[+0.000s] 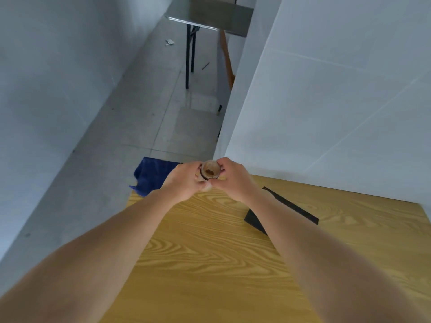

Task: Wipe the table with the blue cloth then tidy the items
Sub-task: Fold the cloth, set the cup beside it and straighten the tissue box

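Note:
A small round brown jar with a dark band is held between both hands over the far end of the wooden table. My left hand grips its left side and my right hand grips its right side. The blue cloth hangs over the table's far left corner, just left of my left hand. A flat black sheet lies on the table to the right, partly hidden by my right forearm.
A white wall panel stands along the table's far right edge. Grey floor drops away beyond the left and far edges. A metal folding table stands further back.

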